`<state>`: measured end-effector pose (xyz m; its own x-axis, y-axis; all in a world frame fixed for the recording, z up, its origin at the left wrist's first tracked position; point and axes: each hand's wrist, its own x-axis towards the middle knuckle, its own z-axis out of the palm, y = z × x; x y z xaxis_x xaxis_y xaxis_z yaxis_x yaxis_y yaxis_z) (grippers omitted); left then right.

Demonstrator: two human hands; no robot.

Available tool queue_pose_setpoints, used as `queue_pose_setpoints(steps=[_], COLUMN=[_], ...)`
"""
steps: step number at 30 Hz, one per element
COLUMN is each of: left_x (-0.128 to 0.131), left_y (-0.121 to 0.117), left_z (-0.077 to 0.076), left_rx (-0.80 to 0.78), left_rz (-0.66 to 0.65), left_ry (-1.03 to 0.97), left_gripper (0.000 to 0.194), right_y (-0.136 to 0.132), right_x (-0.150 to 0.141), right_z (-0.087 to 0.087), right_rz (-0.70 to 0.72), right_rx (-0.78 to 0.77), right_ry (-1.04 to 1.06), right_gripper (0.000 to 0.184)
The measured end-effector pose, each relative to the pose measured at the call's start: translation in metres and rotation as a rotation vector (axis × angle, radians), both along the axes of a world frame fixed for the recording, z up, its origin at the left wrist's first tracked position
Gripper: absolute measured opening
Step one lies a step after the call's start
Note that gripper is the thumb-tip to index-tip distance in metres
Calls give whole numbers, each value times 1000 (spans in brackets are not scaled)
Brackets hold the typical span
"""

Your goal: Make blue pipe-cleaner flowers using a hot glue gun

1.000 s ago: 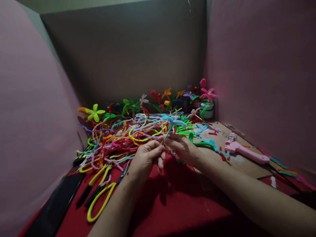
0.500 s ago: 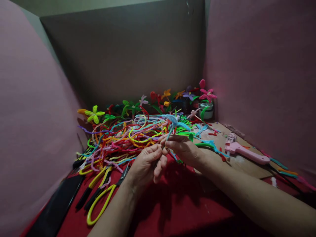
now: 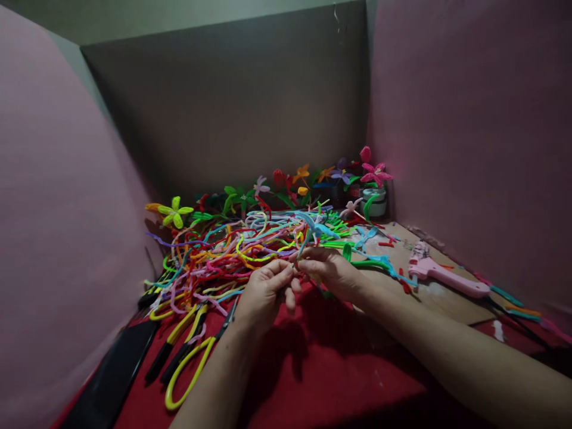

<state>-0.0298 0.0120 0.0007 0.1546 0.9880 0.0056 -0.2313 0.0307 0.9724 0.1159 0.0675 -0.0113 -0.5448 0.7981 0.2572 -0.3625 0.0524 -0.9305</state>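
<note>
Between my two hands stands a light-blue pipe-cleaner flower (image 3: 316,227), its petals up and its thin stem running down to my fingertips. My left hand (image 3: 271,290) pinches the low end of the stem between thumb and forefinger, the other fingers loosely curled. My right hand (image 3: 328,269) closes on the stem just above, its fingers pressed together. The exact grip at the stem's end is partly hidden by the fingers. Behind both hands spreads a heap of colourful pipe cleaners (image 3: 218,256).
A pink glue gun (image 3: 451,278) lies on a cardboard sheet (image 3: 440,301) at right. Yellow-handled scissors (image 3: 190,369) and black-and-yellow pliers (image 3: 172,342) lie at left on red cloth (image 3: 339,369). Finished flowers, including a yellow one (image 3: 175,212), line the back. Pink panels flank both sides.
The blue flower has tilted and turned slightly between the fingers. Both hands stay close together at the stem. The whole view has shifted a little.
</note>
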Motion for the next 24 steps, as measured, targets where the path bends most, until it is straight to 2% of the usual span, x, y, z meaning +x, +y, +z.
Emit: queue_pose_setpoints(steps=[6,12,18,24], left_x=[1,0,4,2], left_y=[-2,-2,-3,0], left_z=[2,0,1,3], left_rx=[-111,-211,-144,-56], left_rz=[-75,-119,-88,54], left_ry=[-152,-251,-160,34], left_gripper=[15,12,17,36], right_y=[4,3,1,7], right_x=[0,1,2,2], right_z=[-6,-4,-1,-10], right_rz=[32,1,51,-73], right_rx=[-81,-114,-151,-104], right_ry=[138,135,180,132], right_gripper=[8,11,13,14])
